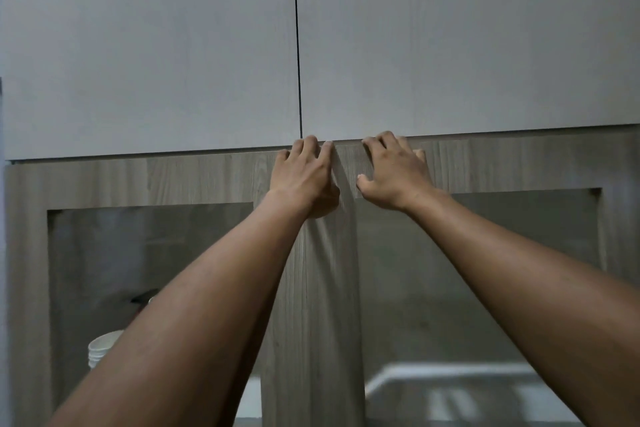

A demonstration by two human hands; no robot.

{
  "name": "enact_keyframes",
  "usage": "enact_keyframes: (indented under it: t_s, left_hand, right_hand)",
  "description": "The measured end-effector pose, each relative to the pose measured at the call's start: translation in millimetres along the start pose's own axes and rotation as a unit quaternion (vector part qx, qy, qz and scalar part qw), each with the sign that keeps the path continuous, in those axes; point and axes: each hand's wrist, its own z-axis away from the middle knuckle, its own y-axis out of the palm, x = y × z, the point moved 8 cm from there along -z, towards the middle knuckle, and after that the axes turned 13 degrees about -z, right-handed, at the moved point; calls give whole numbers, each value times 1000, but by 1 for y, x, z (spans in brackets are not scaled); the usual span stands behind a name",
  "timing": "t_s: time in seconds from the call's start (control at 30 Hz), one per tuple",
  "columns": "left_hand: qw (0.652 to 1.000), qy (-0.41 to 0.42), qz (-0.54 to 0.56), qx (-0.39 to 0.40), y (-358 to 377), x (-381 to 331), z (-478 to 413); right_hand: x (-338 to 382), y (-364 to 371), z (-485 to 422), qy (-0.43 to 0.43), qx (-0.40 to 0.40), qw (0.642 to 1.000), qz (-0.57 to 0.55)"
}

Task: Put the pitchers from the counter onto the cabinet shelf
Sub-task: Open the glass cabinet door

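Both my arms reach up to a wood-grain cabinet with two glass-paned doors. My left hand (306, 173) rests on the top of the left door's frame (138, 180), fingertips at its upper edge by the centre seam. My right hand (394, 173) lies on the right door's top frame (519, 163), fingers curled over the upper edge, thumb spread. Neither hand holds anything. No pitcher is in view.
Two pale grey upper cabinet doors (156, 45) with a dark vertical gap fill the top. Behind the left glass pane stands a stack of white bowls (100, 348). A white rack or tray (450, 378) shows through the right pane.
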Motion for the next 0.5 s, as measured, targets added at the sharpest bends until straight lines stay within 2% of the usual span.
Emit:
enact_keyframes:
  t_s: [0.13, 0.27, 0.37, 0.5]
  left_hand:
    - [998, -6, -4, -60, -39, 2, 28]
    - [989, -11, 38, -141, -98, -5, 66]
    - [972, 0, 93, -217, -145, -12, 91]
    - [936, 3, 227, -269, -206, -26, 116]
  right_hand:
    - [14, -30, 24, 7, -43, 998, -39]
    - [29, -74, 56, 9, -112, 990, -81]
    - [35, -110, 83, 16, -155, 980, -123]
    - [38, -164, 113, 14, -193, 963, -186]
